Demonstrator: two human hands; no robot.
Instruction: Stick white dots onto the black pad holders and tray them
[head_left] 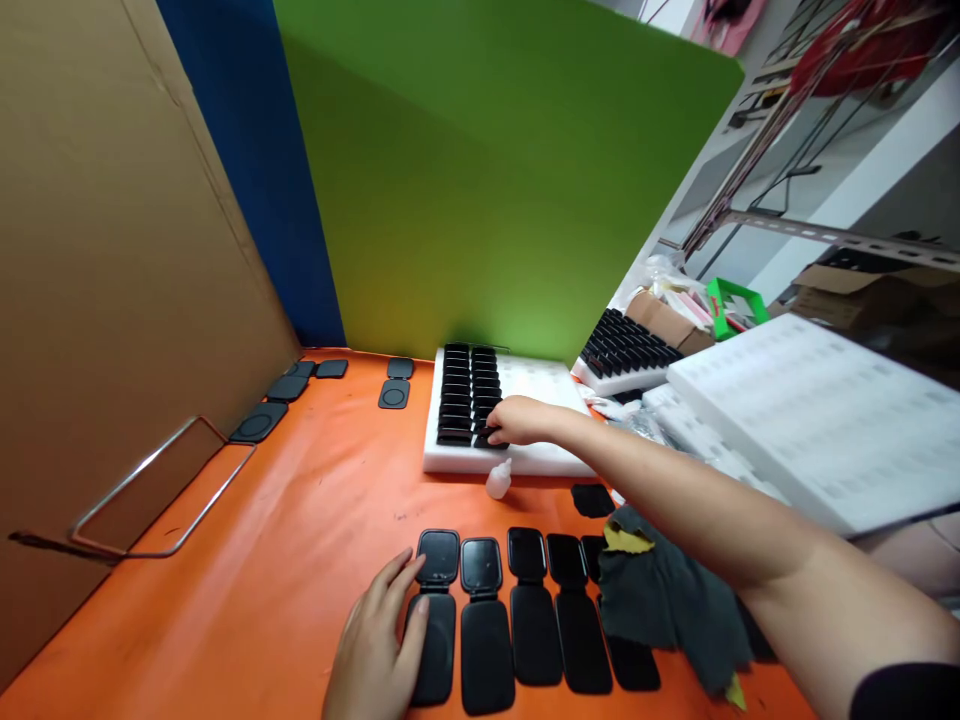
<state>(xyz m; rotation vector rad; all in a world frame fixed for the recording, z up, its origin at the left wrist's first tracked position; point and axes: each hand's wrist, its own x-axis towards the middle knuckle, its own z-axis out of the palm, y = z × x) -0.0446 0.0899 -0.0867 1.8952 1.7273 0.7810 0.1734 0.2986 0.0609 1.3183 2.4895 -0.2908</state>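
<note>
Several black two-part hinged panels lie unfolded in a row on the orange mat. My left hand [379, 640], fingers loosely spread, rests at the left edge of the leftmost hinged panel [437, 655]. Farther off, a white foam tray [540, 378] holds two columns of black pieces on edge. My right hand [521, 420] reaches over this tray, its fingers closed on a black piece [491, 441] at the near end of the right column. Much of that piece is hidden by the fingers. A small white squeeze bottle [498, 480] stands just in front of the tray.
A dark grey cloth [652, 590] covers the right end of the row. More black panels [259, 422] lie along the cardboard wall [112, 250], near a bent metal wire frame [169, 490]. A green board [480, 180] closes off the back. White foam slabs [817, 420] are stacked at right.
</note>
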